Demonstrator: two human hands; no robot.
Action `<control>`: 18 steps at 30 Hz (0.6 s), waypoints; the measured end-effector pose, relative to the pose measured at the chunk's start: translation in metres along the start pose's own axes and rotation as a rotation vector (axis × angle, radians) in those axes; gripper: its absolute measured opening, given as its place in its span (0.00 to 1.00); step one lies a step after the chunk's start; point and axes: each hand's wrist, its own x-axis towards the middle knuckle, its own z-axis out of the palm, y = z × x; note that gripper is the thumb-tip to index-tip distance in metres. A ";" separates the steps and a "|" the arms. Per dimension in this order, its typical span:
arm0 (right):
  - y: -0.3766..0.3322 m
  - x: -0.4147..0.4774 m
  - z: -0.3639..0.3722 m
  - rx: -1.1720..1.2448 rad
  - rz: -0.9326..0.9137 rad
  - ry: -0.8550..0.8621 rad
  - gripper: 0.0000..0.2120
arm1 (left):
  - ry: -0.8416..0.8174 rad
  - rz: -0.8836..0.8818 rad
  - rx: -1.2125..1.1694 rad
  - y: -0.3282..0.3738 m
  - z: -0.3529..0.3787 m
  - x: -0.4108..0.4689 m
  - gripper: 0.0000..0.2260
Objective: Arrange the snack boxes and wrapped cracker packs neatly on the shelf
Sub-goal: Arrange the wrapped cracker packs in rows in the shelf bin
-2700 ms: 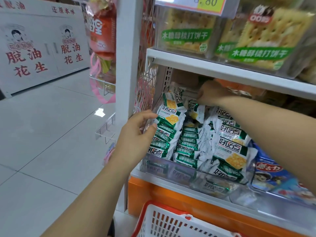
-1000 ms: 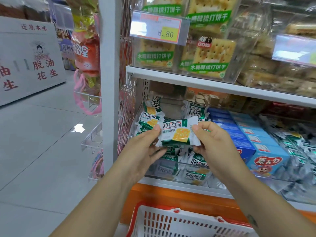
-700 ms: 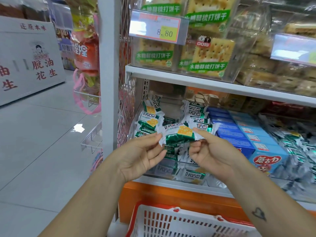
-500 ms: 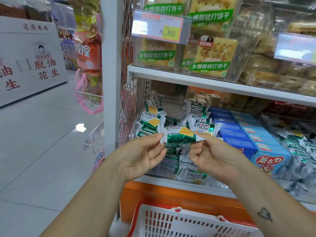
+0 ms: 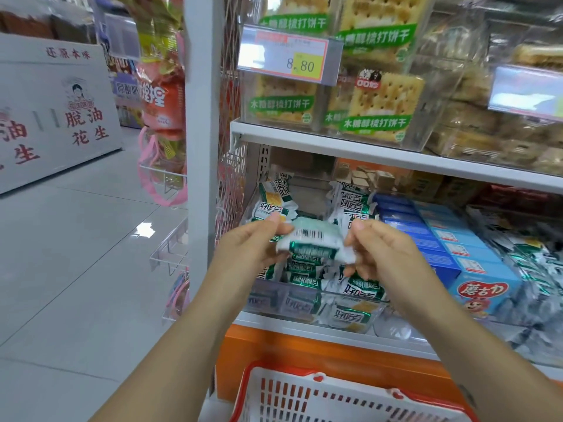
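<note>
Centre frame, the pack (image 5: 313,240) is held in the air between both hands, just in front of the clear bin (image 5: 274,300) on the lower shelf (image 5: 304,328). The left hand (image 5: 249,243) pinches the pack's left end between thumb and fingertips, and the right hand (image 5: 385,252) pinches the right end the same way. The barcode side faces up and a green edge faces the camera. Holding it by the two ends probably lets the person spin the pack to match its neighbours without crushing the crackers.

Behind it, the packs (image 5: 361,205) in the bin lean in rough rows, so this one most likely belongs among them. Right of centre, blue boxes (image 5: 475,269) stand in straight files. At the bottom edge, a basket (image 5: 335,397) sits under the forearms, handy for stock waiting to be shelved.
</note>
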 end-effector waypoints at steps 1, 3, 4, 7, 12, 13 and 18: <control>0.003 -0.001 0.000 -0.059 -0.019 0.002 0.13 | 0.004 0.038 0.107 -0.001 0.000 -0.001 0.14; 0.008 -0.003 0.003 -0.072 -0.060 0.018 0.09 | 0.038 0.119 0.256 -0.003 0.000 -0.001 0.13; 0.009 -0.003 0.004 -0.048 -0.067 0.029 0.07 | 0.063 0.144 0.276 -0.004 0.000 -0.001 0.11; 0.012 -0.002 0.007 -0.017 -0.040 0.042 0.13 | 0.034 0.160 0.227 -0.001 0.001 -0.003 0.07; 0.014 -0.002 0.007 0.047 -0.054 0.030 0.12 | -0.087 0.190 0.165 0.000 0.001 -0.003 0.15; 0.015 -0.002 0.006 0.061 -0.062 0.036 0.12 | -0.108 0.199 0.175 -0.001 0.001 -0.002 0.16; 0.020 -0.002 0.005 0.045 -0.109 0.061 0.12 | -0.126 0.230 0.229 -0.005 0.001 -0.001 0.17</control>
